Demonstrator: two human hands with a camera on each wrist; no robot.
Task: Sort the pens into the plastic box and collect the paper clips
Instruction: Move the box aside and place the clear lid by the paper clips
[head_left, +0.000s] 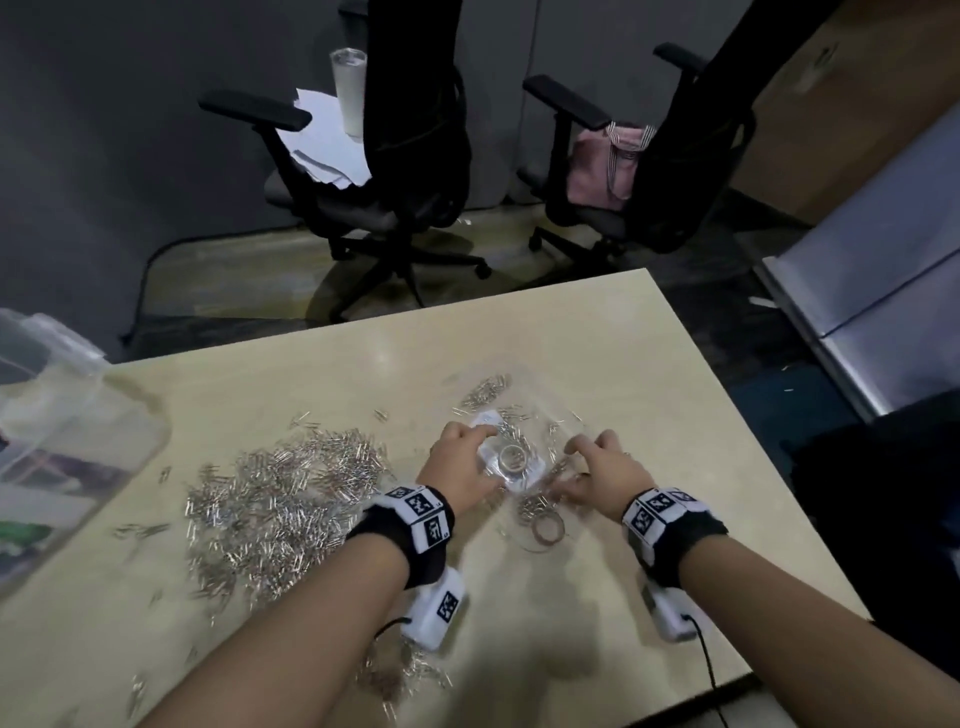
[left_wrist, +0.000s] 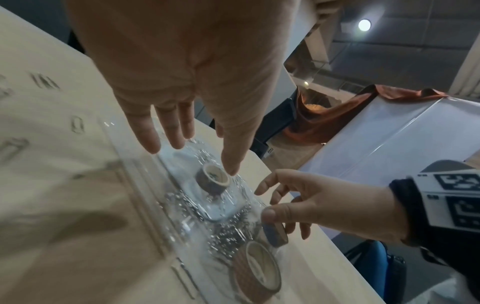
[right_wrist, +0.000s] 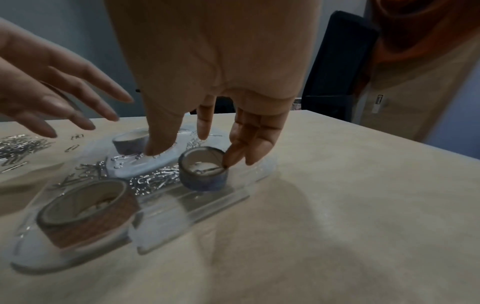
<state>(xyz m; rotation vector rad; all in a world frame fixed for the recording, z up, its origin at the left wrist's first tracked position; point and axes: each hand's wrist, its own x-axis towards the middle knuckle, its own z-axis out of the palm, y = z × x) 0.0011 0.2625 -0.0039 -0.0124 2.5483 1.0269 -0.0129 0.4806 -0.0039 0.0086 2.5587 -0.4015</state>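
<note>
A wide heap of silver paper clips lies left of centre on the table. In the middle sits a shallow clear plastic tray with more clips and three tape rolls. My left hand hovers over the small grey roll, fingers straight and holding nothing. My right hand straddles the blue roll; its fingertips touch the rim and the thumb stands apart. A large brown roll stands at the tray's near end. No pen is visible.
A big clear plastic box stands at the table's left edge, its contents blurred. Loose clips lie under my left forearm. Two black office chairs stand beyond the far table edge. Bare tabletop stretches to the right.
</note>
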